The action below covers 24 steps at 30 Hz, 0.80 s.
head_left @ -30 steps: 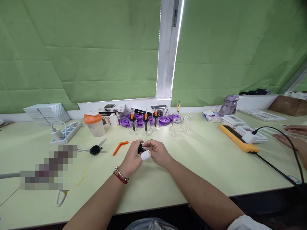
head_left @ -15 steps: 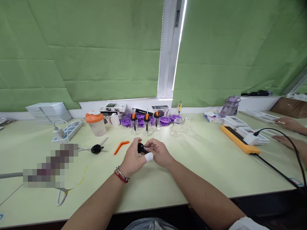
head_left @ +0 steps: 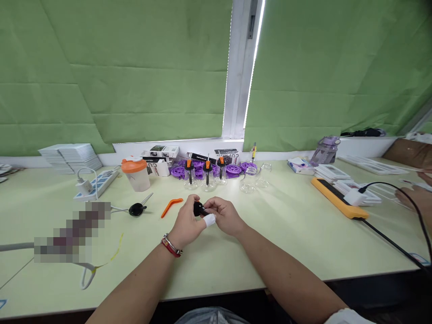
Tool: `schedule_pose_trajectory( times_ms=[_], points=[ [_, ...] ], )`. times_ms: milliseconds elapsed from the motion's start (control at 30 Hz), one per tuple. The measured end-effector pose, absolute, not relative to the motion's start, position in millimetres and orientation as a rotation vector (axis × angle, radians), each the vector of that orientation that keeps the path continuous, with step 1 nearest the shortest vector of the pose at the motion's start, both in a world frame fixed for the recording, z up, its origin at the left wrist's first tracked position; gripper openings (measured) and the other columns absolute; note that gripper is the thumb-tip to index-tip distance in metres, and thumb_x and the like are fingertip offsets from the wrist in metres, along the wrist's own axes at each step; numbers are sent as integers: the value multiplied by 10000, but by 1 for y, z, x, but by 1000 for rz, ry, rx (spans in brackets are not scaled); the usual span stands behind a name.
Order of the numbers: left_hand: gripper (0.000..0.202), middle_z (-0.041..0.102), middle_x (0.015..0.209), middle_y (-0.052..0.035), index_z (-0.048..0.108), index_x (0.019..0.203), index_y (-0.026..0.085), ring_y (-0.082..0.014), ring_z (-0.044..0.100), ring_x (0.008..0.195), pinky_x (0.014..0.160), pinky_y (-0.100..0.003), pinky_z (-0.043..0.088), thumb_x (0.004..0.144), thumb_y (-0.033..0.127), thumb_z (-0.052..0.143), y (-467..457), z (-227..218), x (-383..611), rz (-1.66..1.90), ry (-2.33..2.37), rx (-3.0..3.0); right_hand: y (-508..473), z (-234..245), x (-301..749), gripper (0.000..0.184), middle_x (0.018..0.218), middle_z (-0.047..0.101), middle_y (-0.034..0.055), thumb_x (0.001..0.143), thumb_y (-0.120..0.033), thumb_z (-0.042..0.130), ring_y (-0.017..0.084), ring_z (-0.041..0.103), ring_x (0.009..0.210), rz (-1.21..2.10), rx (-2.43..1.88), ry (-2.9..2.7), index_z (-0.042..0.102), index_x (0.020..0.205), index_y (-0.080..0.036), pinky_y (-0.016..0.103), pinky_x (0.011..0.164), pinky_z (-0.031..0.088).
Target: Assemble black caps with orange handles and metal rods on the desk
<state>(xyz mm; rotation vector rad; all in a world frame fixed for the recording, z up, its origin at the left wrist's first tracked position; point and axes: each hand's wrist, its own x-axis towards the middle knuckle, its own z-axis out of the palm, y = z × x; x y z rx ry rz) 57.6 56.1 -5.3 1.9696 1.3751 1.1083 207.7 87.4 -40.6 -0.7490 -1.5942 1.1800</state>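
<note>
Over the middle of the table, my left hand (head_left: 191,221) and my right hand (head_left: 224,216) meet around a small black plastic lid (head_left: 198,208), mostly covered by the fingers. The left fingers curl round it, with a white wrap on the thumb; the right fingers pinch its near side. To the left lies an orange bent handle (head_left: 171,206). Further left rests a similar black lid with a thin metal tube (head_left: 137,209). Behind my hands stand several glass bottles with black and orange tops (head_left: 208,173), and two open glass bottles (head_left: 249,181).
Purple plastic discs (head_left: 232,170) and small boxes (head_left: 162,166) line the wall. Left are an orange-lidded cup (head_left: 135,174), a power strip (head_left: 88,188) and cables. Right are a yellow-black power strip (head_left: 337,198), a purple bottle (head_left: 326,150) and another person's hand (head_left: 413,198).
My hands and the black lid stay almost in place. At the far right, the other person's hands have moved. The view has shifted very slightly.
</note>
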Motion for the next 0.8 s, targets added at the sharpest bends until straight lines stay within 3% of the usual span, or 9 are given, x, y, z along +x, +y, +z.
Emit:
schedule_pose_trajectory(
  times_ms=[233, 800],
  points=[
    [451, 541, 876, -29, 425, 1022, 185, -166, 499, 719, 616, -283, 398, 664, 343, 649, 58, -6, 57, 1070, 1408, 2011, 88, -40, 209, 73, 759, 603, 6, 782, -224, 568, 127, 549, 684, 1091, -737, -1639, 613, 832, -195, 259, 637, 428],
    [450, 549, 919, -50, 426, 1045, 181, -190, 509, 768, 642, -298, 394, 683, 364, 621, 61, -9, 55, 1013, 1411, 2052, 85, -36, 210, 93, 751, 597, 5, 790, -219, 546, 119, 524, 673, 977, -749, -1719, 633, 811, -192, 240, 618, 411]
  ],
)
